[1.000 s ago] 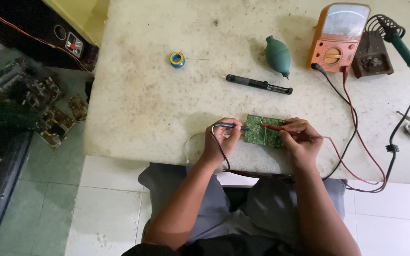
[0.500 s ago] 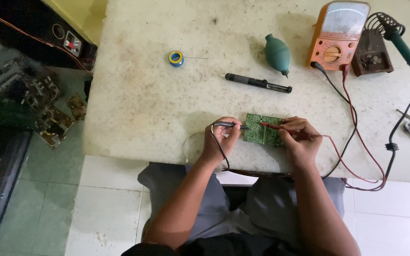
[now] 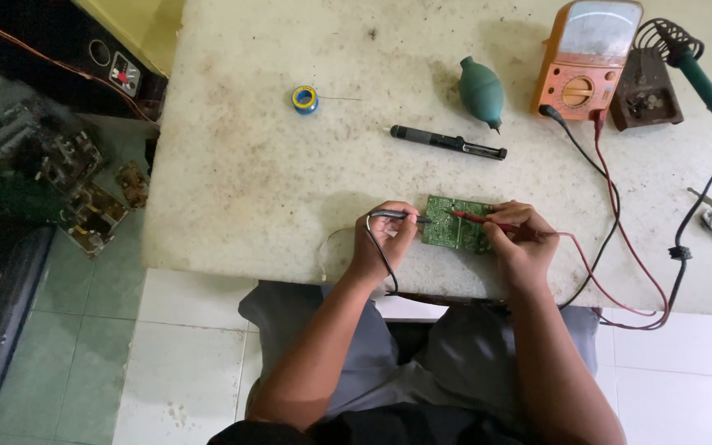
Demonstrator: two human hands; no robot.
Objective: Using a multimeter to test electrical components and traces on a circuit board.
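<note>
Sitting at a pale, stained table (image 3: 249, 181), both hands near its front edge over a small green circuit board (image 3: 453, 233). Lying flat there, between the two hands, just back from the table's rim. Left hand (image 3: 383, 241) curled shut around a black probe (image 3: 397, 216), fingers wrapped close, the probe's tip touching the board's left edge. A black lead looping down from it over the wrist. Right hand (image 3: 521, 239) pinched closed on a red probe (image 3: 480, 219), tip resting on the upper part of the board, thumb and fingers tight on the shaft. Red lead (image 3: 611, 272) running off to the right, curving along the table edge, then up beside a black lead (image 3: 587, 161) to an orange meter (image 3: 584, 62) standing at the far right of the table. Just right of the meter, a dark brown stand (image 3: 644, 95) with a coiled holder, and a green-handled soldering iron (image 3: 702, 82) resting in it, its black cord trailing down the right side. Well beyond the board, a black pen-shaped tool (image 3: 448, 142), a green rubber bulb (image 3: 480, 91) near the meter, and a small blue and yellow spool of solder (image 3: 305, 99) farther left. Off the table, at left, a heap of loose circuit boards (image 3: 59, 173) on the green tiled floor.
</note>
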